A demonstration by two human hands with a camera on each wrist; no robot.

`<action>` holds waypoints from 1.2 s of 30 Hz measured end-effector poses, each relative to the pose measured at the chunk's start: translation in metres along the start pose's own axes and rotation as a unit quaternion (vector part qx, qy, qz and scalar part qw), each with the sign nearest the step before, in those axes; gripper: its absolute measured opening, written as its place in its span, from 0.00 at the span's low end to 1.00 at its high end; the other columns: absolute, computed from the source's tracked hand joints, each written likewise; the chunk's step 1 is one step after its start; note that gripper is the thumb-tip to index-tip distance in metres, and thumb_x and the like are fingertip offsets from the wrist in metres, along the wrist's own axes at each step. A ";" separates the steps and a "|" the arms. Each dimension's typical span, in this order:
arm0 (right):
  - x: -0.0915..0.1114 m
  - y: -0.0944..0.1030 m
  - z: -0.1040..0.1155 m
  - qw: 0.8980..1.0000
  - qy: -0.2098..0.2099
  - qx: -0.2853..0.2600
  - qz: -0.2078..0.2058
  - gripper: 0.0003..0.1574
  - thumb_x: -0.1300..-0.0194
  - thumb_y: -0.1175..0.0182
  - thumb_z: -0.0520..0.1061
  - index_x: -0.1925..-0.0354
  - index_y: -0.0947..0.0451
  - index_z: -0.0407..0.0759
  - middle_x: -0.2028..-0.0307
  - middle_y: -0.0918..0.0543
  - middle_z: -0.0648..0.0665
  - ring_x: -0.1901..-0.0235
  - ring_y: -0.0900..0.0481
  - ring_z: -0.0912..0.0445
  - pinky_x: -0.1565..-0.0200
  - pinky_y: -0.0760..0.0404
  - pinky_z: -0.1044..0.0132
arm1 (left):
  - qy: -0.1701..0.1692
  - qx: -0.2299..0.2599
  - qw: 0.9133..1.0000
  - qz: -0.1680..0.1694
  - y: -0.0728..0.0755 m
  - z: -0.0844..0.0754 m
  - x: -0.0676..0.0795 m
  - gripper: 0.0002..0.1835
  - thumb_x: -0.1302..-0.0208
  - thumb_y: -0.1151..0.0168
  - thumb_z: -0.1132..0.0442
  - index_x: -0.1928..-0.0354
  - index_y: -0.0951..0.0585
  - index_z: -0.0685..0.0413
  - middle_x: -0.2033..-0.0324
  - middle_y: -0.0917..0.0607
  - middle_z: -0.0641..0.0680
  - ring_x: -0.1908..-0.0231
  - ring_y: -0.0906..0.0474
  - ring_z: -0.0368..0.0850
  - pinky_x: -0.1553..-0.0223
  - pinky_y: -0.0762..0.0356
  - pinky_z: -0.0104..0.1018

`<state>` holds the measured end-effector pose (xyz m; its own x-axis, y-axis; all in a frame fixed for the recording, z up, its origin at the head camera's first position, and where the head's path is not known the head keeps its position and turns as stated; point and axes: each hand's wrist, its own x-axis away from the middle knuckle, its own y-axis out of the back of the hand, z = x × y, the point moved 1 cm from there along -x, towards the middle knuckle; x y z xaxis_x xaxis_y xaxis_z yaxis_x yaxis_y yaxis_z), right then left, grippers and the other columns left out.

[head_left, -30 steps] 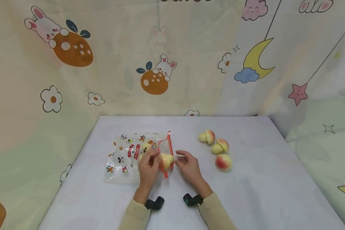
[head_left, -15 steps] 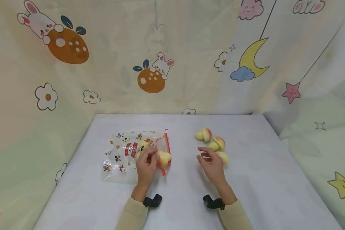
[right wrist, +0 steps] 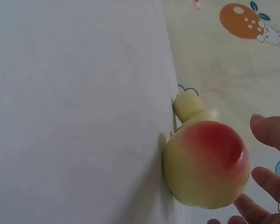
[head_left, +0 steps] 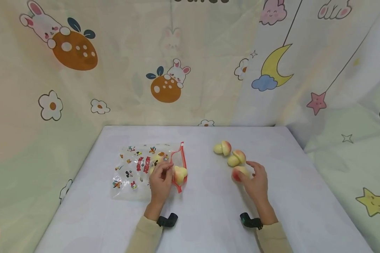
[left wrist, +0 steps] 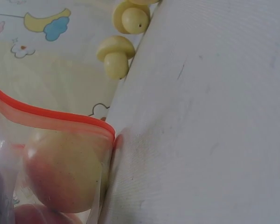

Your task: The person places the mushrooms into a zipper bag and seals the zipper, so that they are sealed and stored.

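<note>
A clear zip bag with a red zip edge and cartoon prints lies on the left of the table. My left hand pinches the bag near its mouth. Inside the mouth sits a toy mushroom with a yellow and red cap; more show through the plastic, and in the left wrist view a rounded cap fills the bag. At the right, my right hand spreads thumb and fingers around the nearest toy mushroom, its red-blushed cap facing the right wrist camera. In that view the thumb stands apart from the cap.
Two more toy mushrooms, one in the middle and one farther back, lie just beyond the right hand. The white table ends at a printed cloth backdrop.
My right hand has moved from the bag's mouth rightward to the nearest mushroom on the table. My left hand has stayed at the bag.
</note>
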<state>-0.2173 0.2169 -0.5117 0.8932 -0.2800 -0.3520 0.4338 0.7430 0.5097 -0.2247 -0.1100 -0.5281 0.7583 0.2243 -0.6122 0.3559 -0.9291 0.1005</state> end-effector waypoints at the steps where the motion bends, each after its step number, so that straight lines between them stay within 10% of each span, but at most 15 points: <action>1: 0.000 0.000 -0.003 1.000 -0.015 0.001 0.024 0.33 0.44 0.30 0.44 0.43 0.26 0.34 0.42 0.28 0.32 0.41 0.32 0.40 0.50 0.28 0.48 | -0.002 -0.001 1.000 -0.001 0.000 0.000 0.000 0.07 0.35 0.41 0.73 0.58 0.17 0.61 0.58 0.17 0.53 0.63 0.22 0.43 0.64 0.23 0.22; 18: 0.015 -0.007 -0.010 0.987 -0.111 0.022 0.116 0.36 0.42 0.30 0.51 0.40 0.29 0.41 0.40 0.28 0.37 0.50 0.26 0.42 0.53 0.27 0.55 | 0.016 -0.006 1.000 0.004 0.001 -0.002 0.000 0.08 0.36 0.41 0.72 0.58 0.17 0.58 0.57 0.17 0.50 0.61 0.21 0.43 0.62 0.22 0.24; 36: 0.021 -0.070 0.036 0.987 -0.001 -0.090 0.130 0.32 0.51 0.23 0.44 0.47 0.23 0.45 0.49 0.21 0.45 0.64 0.22 0.51 0.64 0.22 0.67 | 0.006 0.018 1.000 0.003 0.004 -0.042 -0.004 0.07 0.38 0.42 0.79 0.58 0.20 0.72 0.57 0.18 0.67 0.60 0.20 0.56 0.59 0.22 0.22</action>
<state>-0.2246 0.1374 -0.5268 0.9720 -0.0657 -0.2257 0.1610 0.8856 0.4356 -0.2035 -0.1024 -0.4924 0.7670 0.2211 -0.6024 0.3308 -0.9406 0.0760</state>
